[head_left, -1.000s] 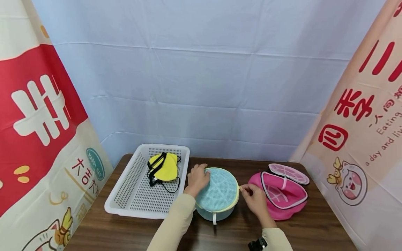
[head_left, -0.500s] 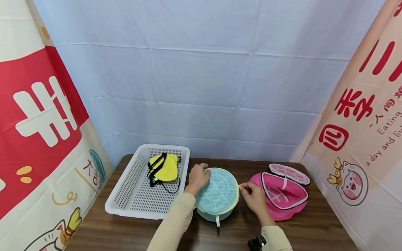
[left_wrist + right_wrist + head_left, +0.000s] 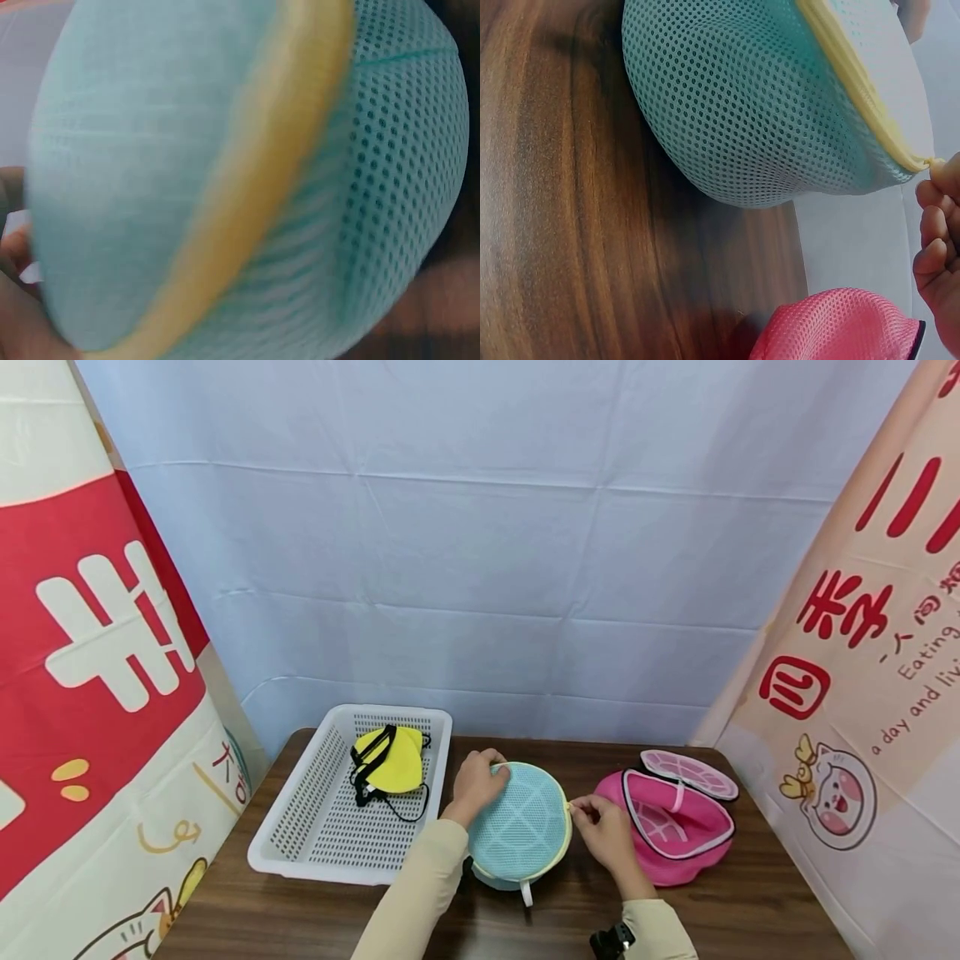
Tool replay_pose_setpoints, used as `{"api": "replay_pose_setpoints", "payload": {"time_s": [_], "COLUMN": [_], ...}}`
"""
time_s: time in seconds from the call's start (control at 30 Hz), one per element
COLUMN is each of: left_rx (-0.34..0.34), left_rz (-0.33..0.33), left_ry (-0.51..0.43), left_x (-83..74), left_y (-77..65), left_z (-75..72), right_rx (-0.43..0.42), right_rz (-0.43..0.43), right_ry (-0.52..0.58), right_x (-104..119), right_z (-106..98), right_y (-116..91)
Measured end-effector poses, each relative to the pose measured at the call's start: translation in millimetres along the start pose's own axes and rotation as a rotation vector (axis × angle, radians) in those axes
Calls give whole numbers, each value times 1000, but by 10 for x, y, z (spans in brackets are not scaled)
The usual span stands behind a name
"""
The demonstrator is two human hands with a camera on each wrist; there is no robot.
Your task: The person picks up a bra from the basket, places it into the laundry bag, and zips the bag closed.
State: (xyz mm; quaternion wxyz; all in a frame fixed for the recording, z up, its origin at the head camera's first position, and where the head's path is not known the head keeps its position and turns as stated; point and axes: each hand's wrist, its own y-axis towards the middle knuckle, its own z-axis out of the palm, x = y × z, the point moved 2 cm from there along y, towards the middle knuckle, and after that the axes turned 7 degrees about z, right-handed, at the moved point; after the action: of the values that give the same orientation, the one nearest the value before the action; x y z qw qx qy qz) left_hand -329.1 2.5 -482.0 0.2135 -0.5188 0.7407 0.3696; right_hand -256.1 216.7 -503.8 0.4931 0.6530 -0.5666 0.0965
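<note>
A round light-blue mesh laundry bag (image 3: 517, 827) with a yellow zip edge stands on the table between the hands. My left hand (image 3: 477, 785) grips its rim at the far left side; in the left wrist view the bag hides most of that hand. At the bag's right edge, my right hand (image 3: 602, 828) pinches the small yellow zip pull (image 3: 928, 162) between thumb and finger. The bag's lid lies over the top, and a white loop tab (image 3: 527, 893) hangs at the front. What the bag contains cannot be seen.
Left of the bag stands a white perforated basket (image 3: 288, 827) holding a yellow item with black straps (image 3: 405, 764). Close to my right hand, a pink mesh bag (image 3: 682, 868) lies with its lid folded back. Curtains surround the dark wooden table (image 3: 757, 902).
The blue bag has turned and tilted slightly, its white tab shifting to the right. My left hand has moved a little to the right with the rim. My right hand stays almost still.
</note>
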Motion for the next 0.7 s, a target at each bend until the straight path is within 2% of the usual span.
{"api": "replay_pose_setpoints", "payload": {"time_s": [0.1,0.23,0.37,0.53,0.7], "left_rx": [-8,-4,-2,-38,-60], "left_rz": [-5,-30,-81,-170,-208], "left_ry": [-53,-76,-99,-140,-161], "left_x": [13,31,36,30,40], "left_y": [-10,-15,-27,-41,-48], "left_z": [11,19,18,16,30], "right_rx": [-9,-6,2,-1,-4], "right_rz": [-7,5,-9,-36,-36], "right_ry": [-16,-22,-16,-16,-32], "right_x": [-2,-10,-2,20,26], "right_z": [-6,-9,-15,-28,-28], "right_y": [-7,-6,-4,3,20]}}
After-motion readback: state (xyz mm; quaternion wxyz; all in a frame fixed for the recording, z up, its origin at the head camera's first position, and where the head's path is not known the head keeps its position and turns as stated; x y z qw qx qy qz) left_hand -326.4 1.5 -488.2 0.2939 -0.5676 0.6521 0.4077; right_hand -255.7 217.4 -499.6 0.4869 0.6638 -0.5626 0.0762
